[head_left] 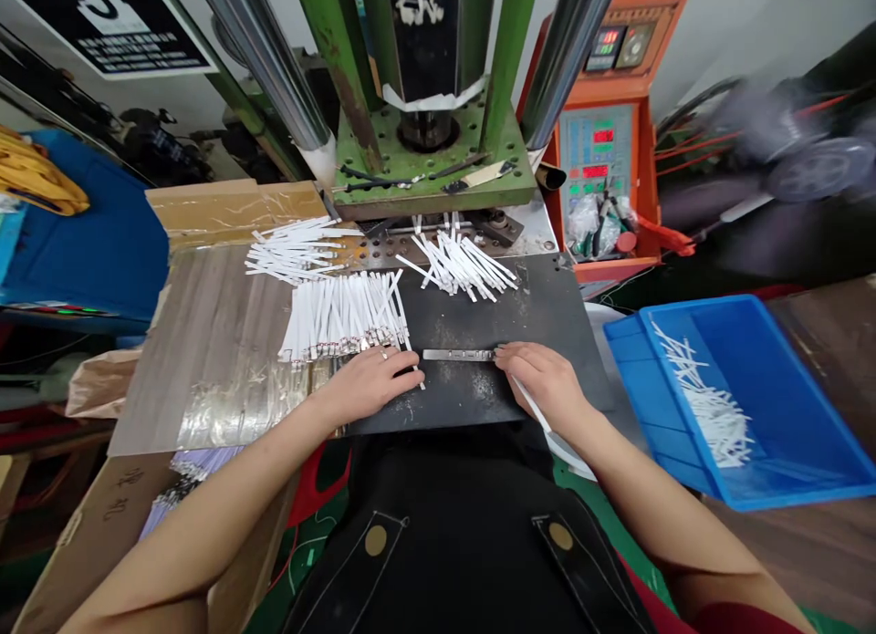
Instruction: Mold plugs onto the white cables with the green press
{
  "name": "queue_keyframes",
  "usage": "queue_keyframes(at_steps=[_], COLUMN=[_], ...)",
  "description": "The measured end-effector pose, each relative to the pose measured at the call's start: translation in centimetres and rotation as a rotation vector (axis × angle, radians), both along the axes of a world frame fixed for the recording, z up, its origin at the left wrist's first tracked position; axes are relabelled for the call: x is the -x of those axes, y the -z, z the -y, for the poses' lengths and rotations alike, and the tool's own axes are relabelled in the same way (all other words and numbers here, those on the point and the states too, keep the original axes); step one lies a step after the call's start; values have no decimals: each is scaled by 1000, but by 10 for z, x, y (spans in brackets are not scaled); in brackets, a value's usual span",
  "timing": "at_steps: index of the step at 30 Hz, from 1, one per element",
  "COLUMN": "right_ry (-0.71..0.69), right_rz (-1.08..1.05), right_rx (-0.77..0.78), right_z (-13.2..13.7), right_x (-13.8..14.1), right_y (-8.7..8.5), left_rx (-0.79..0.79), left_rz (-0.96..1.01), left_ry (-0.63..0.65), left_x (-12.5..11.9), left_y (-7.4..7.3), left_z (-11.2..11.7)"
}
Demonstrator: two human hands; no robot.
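My left hand (375, 380) rests palm down on the dark metal work plate (534, 306), fingers curled over the near ends of a row of white strips (342, 315); it seems to pinch one strip. My right hand (544, 381) lies on the plate with fingers bent, touching the right end of a small flat metal bar (457, 354). A white strip runs out from under this hand toward me. A second pile of white strips (460, 263) lies farther back on the plate.
A green press machine (428, 150) with two steel columns stands behind the plate. A blue bin (773, 406) with white strips sits at the right. An orange control box (606, 132) is at the back right. More strips (294, 249) lie on a taped cardboard surface (205, 342) at the left.
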State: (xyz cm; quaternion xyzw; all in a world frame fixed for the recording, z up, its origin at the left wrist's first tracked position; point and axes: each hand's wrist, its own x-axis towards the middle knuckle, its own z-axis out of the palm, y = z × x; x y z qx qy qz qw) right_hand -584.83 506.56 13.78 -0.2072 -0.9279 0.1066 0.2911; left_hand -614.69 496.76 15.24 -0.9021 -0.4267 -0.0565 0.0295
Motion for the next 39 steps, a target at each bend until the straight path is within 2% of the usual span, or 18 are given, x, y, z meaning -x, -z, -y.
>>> queue_keyframes(at_steps=[4, 7, 10, 13, 16, 18, 22, 25, 27, 29, 32, 35, 37, 39], right_ry=[-32, -33, -46, 82, 162, 165, 154, 159, 154, 121, -56, -273, -215, -31], right_rz=[163, 148, 61, 8, -21, -31, -44, -62, -67, -56, 21, 179, 255, 334], right_rx=[-80, 22, 214, 261, 273, 270, 280, 286, 275, 279, 328, 416, 463, 444], right_z=[-4, -10, -14, -11, -4, -3, -6, -6, -3, 0, -6, -25, -38, -45], right_x=[6, 5, -4, -13, -16, -15, -12, -10, -9, -7, 0, 28, 62, 102], right_y=[-12, -11, 0, 15, 22, 22, 20, 21, 21, 18, 4, -15, -25, -31], left_rx=[-10, -27, 31, 51, 68, 140, 198, 102, 31, -55, -130, -123, -121, -106], left_rz=[-12, 110, 429, 792, 1120, 1222, 1100, 1001, 873, 684, 468, 414, 406, 402], left_ry=[97, 78, -26, -235, -521, -541, -374, -393, -393, -327, -227, -248, -283, -303], left_x=[-6, -12, -22, -37, -57, -69, -85, -91, -90, -84, -72, -66, -66, -67], left_y=[0, -3, -9, -11, -4, 3, 18, 24, 22, 15, 2, -3, -3, -3], left_z=[-4, 0, 11, 17, 8, -6, -31, -34, -27, -15, 7, 20, 22, 20])
